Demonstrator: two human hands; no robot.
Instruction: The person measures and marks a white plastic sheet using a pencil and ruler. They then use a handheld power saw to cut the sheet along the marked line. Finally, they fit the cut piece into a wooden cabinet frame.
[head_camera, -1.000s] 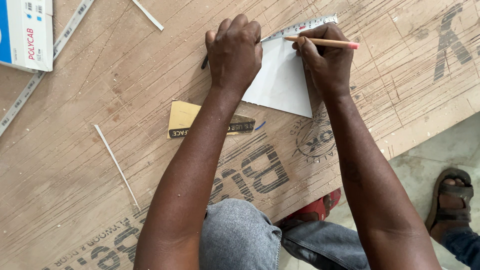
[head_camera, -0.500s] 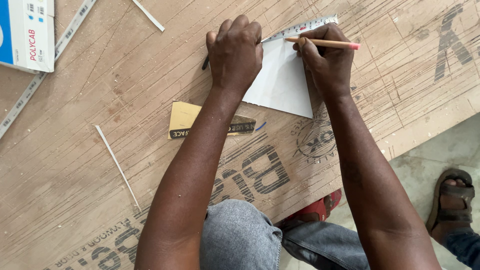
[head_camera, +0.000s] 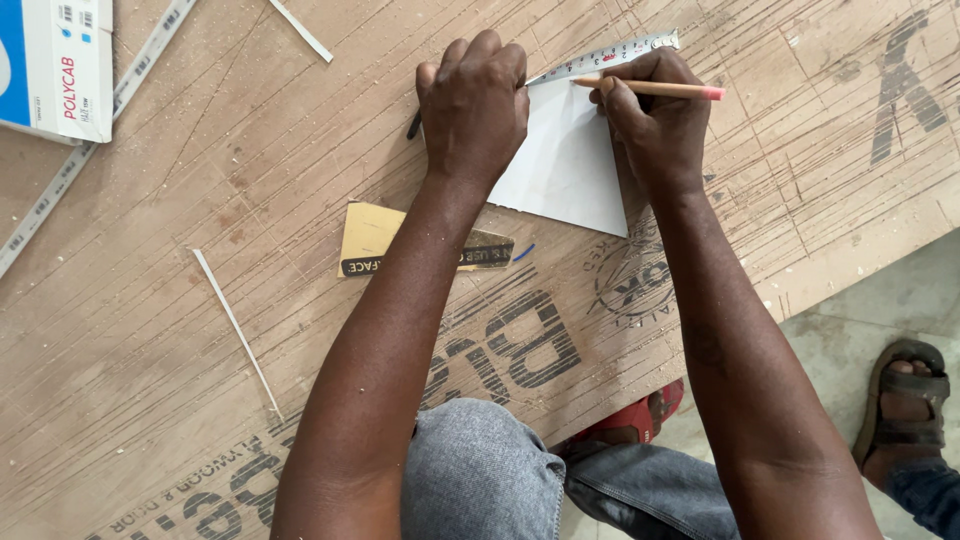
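At the far middle of the plywood surface (head_camera: 200, 200), the right hand (head_camera: 655, 120) has its grip clenched around a pencil (head_camera: 650, 89). That pencil lies nearly level, its pink eraser end pointing right and its tip pointing left, meeting the far edge of a white sheet (head_camera: 565, 165). Just left of it, the left hand (head_camera: 478, 105) presses palm down, fingers curled, on the left part of the sheet and on a steel ruler (head_camera: 610, 57); it grasps nothing, only pins them flat. The ruler runs along the sheet's far edge, slanting up toward the right, and its right end sticks out beyond the right hand. A dark, thin object shows at the left edge of the left hand; what it is cannot be told.

Nearer than the sheet, partly under the left forearm, lies a tan card with a dark printed strip (head_camera: 370, 240). A thin white strip (head_camera: 235, 330) lies on the surface to the left, well apart from the hands. At the far left corner sit a blue and white box (head_camera: 55, 65) and a long measuring tape strip (head_camera: 70, 170) running diagonally. The surface is scratched and carries large dark printed letters. Near the bottom, a knee in grey cloth (head_camera: 480, 475) shows between the arms. At the near right, on the floor, a sandalled foot (head_camera: 905, 410) shows.
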